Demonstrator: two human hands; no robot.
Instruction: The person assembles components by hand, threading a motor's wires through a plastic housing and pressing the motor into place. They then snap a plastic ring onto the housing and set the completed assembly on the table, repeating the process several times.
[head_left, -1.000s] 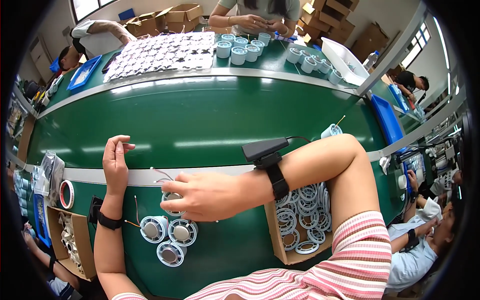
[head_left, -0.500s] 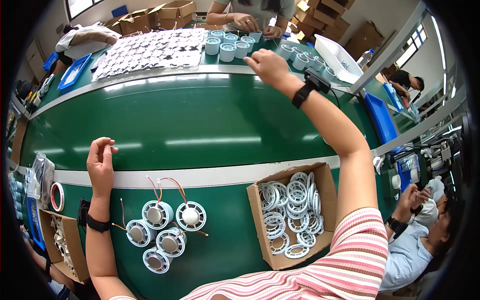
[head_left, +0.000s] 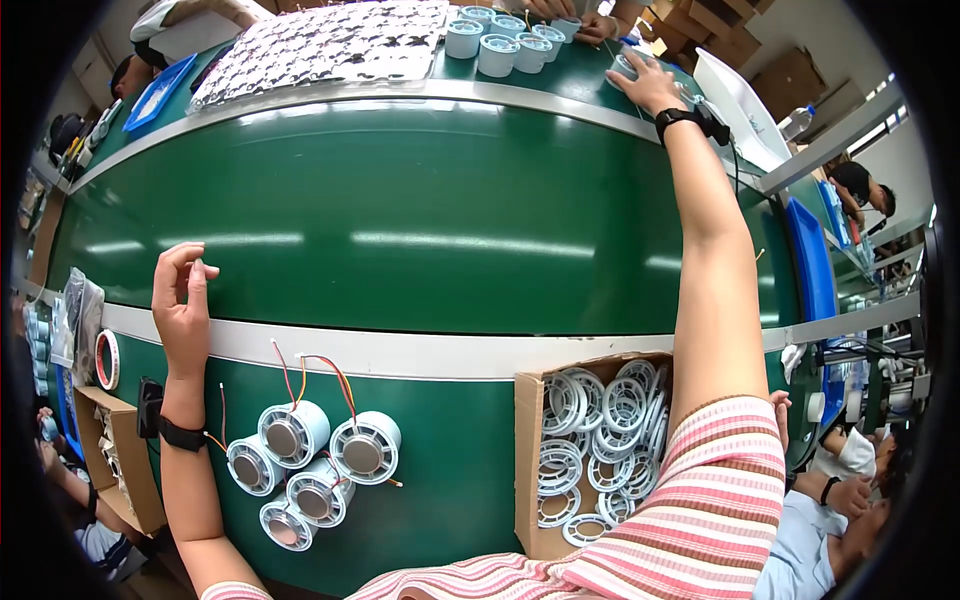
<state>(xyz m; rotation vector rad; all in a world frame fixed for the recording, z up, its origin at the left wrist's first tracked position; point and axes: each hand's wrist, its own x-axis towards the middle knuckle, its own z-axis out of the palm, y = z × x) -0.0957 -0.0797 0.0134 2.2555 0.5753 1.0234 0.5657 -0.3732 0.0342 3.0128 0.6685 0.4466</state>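
My right arm stretches to the far bench, where my right hand [head_left: 652, 86] is spread over a light-blue round cup [head_left: 620, 68]. Its fingers reach around the rim; whether they touch it I cannot tell. My left hand [head_left: 183, 305] hovers at the near left edge of the green belt, fingers loosely bent, thumb apart, nothing seen in it. Right of my left forearm stands a group of light-blue slotted round housings [head_left: 365, 447] with grey discs on top and thin coloured wires. A cardboard box [head_left: 527, 470] of light-blue slotted rings [head_left: 622, 405] sits below my right arm.
Beyond the green belt [head_left: 420, 200], a white sheet of parts [head_left: 320, 55] lies near several light-blue cups [head_left: 498, 55]. Another person's hands [head_left: 597, 25] work there. A white tray [head_left: 735, 100] stands far right. At left are a tape roll [head_left: 107, 358] and a small parts box [head_left: 125, 465].
My right hand has moved right over the far cups, its fingers spreading. My left hand has loosened slightly. The view has shifted, and the white disc piece on one near housing now appears grey.
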